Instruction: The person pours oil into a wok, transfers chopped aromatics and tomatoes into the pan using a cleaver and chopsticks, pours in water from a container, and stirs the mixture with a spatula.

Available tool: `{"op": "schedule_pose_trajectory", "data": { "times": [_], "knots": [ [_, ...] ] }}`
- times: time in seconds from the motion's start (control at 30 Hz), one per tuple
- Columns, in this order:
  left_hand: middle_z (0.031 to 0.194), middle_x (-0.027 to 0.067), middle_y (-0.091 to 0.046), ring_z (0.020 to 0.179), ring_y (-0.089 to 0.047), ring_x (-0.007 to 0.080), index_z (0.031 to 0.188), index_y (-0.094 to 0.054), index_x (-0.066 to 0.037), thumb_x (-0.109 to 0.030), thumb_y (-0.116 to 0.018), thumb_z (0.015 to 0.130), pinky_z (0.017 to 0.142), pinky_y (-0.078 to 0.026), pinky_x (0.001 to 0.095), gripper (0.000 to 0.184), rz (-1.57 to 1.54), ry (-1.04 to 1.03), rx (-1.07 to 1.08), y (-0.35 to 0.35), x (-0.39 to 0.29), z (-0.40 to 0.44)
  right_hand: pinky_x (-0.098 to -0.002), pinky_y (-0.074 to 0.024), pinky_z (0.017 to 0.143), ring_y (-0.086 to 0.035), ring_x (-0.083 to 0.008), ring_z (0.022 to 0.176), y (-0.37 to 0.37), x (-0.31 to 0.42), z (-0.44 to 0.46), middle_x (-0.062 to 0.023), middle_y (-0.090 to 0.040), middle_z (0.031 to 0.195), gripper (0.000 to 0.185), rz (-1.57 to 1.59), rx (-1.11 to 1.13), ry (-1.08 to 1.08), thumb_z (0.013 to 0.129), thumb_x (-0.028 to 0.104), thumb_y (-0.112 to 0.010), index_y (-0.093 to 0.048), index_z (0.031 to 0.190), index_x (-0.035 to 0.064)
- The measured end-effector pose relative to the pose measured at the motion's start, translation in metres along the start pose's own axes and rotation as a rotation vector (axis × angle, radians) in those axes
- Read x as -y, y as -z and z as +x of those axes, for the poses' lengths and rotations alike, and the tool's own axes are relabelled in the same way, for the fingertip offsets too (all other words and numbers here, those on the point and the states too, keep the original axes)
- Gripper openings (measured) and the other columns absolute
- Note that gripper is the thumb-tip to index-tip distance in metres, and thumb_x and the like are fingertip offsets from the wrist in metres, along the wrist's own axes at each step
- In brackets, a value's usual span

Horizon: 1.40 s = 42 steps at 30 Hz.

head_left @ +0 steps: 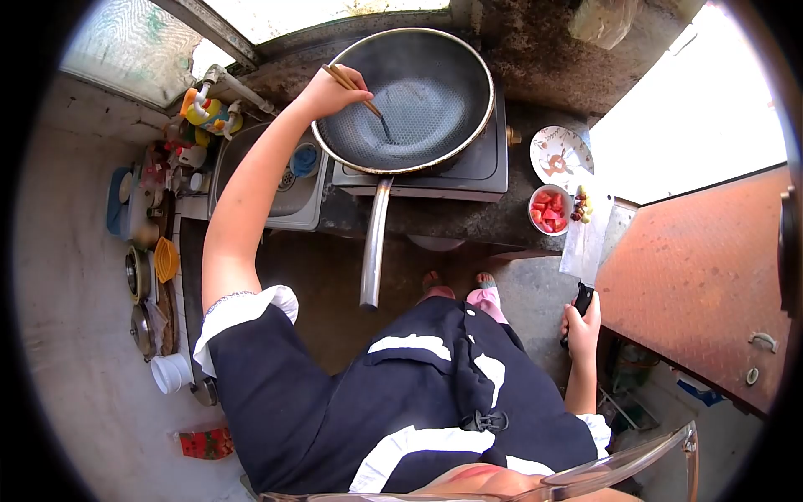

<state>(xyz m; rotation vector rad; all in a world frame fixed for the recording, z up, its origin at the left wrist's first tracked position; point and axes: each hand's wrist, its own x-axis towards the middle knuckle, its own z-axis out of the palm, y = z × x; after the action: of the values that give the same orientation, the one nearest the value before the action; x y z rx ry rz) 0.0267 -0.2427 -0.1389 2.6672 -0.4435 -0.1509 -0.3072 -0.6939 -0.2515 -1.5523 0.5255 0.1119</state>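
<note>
My left hand point(333, 94) is closed on a pair of wooden chopsticks point(365, 100), held over the left side of a dark wok point(447, 138). Their tips point down at its textured inner surface, where no food shows. The wok sits on a gas stove point(483, 177), its metal handle point(375, 243) toward me. In my right hand point(583, 325) is a cleaver point(583, 251), gripped by its black handle. Small chopped pieces point(580, 205), red and pale, lie on the blade. Just left of the blade stands a bowl point(534, 221) of cut tomatoes point(549, 209).
Behind the bowl lies a patterned plate point(548, 159) on the dark counter point(493, 219). A steel sink point(288, 201) is left of the stove. Bottles, lids and an orange basket point(166, 259) line the left wall. An orange-brown panel point(694, 268) extends at the right.
</note>
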Motion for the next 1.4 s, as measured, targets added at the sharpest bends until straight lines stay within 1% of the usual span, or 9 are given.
{"op": "schedule_pose_trajectory", "data": {
  "times": [0.27, 0.47, 0.57, 0.77, 0.9, 1.13, 1.17, 1.27, 1.4],
  "knots": [
    [0.069, 0.0049, -0.066, 0.064, -0.060, 0.0105, 0.079, -0.072, -0.003, -0.017, -0.075, 0.075, 0.060, -0.048, 0.0263, 0.015, -0.073, 0.003, -0.037, 0.000, -0.002, -0.004, -0.0215, -0.0365, 0.040, -0.044, -0.0065, 0.048, -0.002, 0.003, -0.002, -0.0009, -0.044, 0.066, 0.019, -0.004, -0.016, -0.018, 0.080, -0.005, -0.051, -0.040, 0.092, 0.0050],
    [0.068, 0.0052, -0.066, 0.063, -0.060, 0.0111, 0.080, -0.071, -0.003, -0.018, -0.075, 0.075, 0.059, -0.048, 0.0268, 0.016, -0.073, 0.014, -0.063, 0.000, 0.000, -0.004, -0.0218, -0.0364, 0.040, -0.044, -0.0067, 0.047, -0.003, 0.008, 0.001, -0.0011, -0.045, 0.065, 0.018, -0.036, 0.008, 0.009, 0.080, -0.004, -0.051, -0.040, 0.090, 0.0053],
    [0.073, 0.0058, -0.066, 0.068, -0.061, 0.0121, 0.082, -0.071, -0.003, -0.021, -0.072, 0.079, 0.062, -0.048, 0.0280, 0.018, -0.041, 0.029, -0.021, 0.001, -0.005, -0.008, -0.0219, -0.0364, 0.040, -0.044, -0.0068, 0.046, -0.001, 0.006, -0.002, -0.0012, -0.045, 0.065, 0.018, -0.040, 0.020, 0.011, 0.080, -0.004, -0.051, -0.040, 0.089, 0.0051],
    [0.071, 0.0047, -0.066, 0.065, -0.060, 0.0103, 0.083, -0.071, -0.004, -0.024, -0.073, 0.079, 0.058, -0.047, 0.0260, 0.020, -0.032, 0.018, -0.150, 0.012, -0.010, -0.019, -0.0222, -0.0368, 0.040, -0.044, -0.0068, 0.046, 0.000, 0.008, 0.002, -0.0012, -0.045, 0.064, 0.017, -0.064, 0.053, 0.027, 0.080, -0.003, -0.051, -0.040, 0.089, 0.0046],
    [0.070, 0.0044, -0.065, 0.063, -0.058, 0.0092, 0.084, -0.071, -0.002, -0.023, -0.072, 0.080, 0.056, -0.044, 0.0237, 0.022, -0.101, -0.082, -0.261, 0.034, -0.014, -0.035, -0.0224, -0.0366, 0.041, -0.044, -0.0069, 0.045, -0.003, 0.020, 0.004, -0.0008, -0.046, 0.063, 0.016, -0.077, 0.088, 0.029, 0.079, -0.002, -0.051, -0.041, 0.091, 0.0040],
    [0.075, 0.0021, -0.065, 0.070, -0.057, 0.0056, 0.090, -0.068, 0.000, -0.016, -0.065, 0.086, 0.063, -0.043, 0.0200, 0.017, -0.181, 0.032, -0.403, 0.050, -0.059, -0.088, -0.0224, -0.0358, 0.041, -0.044, -0.0070, 0.046, -0.017, 0.052, 0.018, -0.0005, -0.045, 0.064, 0.020, -0.039, 0.206, 0.016, 0.078, -0.002, -0.052, -0.043, 0.096, 0.0024],
    [0.072, 0.0029, -0.066, 0.065, -0.058, 0.0070, 0.089, -0.070, -0.002, -0.018, -0.068, 0.084, 0.058, -0.043, 0.0211, 0.017, -0.204, -0.019, -0.483, 0.047, -0.061, -0.096, -0.0224, -0.0357, 0.041, -0.044, -0.0072, 0.047, -0.019, 0.058, 0.019, -0.0006, -0.045, 0.065, 0.020, -0.040, 0.220, 0.008, 0.079, -0.002, -0.053, -0.043, 0.096, 0.0024],
    [0.074, 0.0037, -0.066, 0.066, -0.058, 0.0060, 0.088, -0.069, -0.001, -0.014, -0.067, 0.084, 0.058, -0.043, 0.0198, 0.014, -0.205, -0.065, -0.567, 0.042, -0.091, -0.128, -0.0232, -0.0362, 0.041, -0.045, -0.0078, 0.047, -0.021, 0.069, 0.025, -0.0014, -0.046, 0.064, 0.021, -0.061, 0.293, 0.008, 0.079, -0.002, -0.054, -0.043, 0.096, 0.0023],
    [0.074, 0.0047, -0.065, 0.062, -0.057, 0.0064, 0.089, -0.069, 0.001, -0.007, -0.067, 0.084, 0.055, -0.043, 0.0184, 0.010, -0.354, -0.035, -0.573, 0.036, -0.114, -0.160, -0.0239, -0.0379, 0.043, -0.046, -0.0080, 0.047, -0.031, 0.101, 0.034, -0.0030, -0.049, 0.063, 0.021, -0.105, 0.397, 0.010, 0.079, -0.001, -0.055, -0.044, 0.097, 0.0018]
  ]
}}
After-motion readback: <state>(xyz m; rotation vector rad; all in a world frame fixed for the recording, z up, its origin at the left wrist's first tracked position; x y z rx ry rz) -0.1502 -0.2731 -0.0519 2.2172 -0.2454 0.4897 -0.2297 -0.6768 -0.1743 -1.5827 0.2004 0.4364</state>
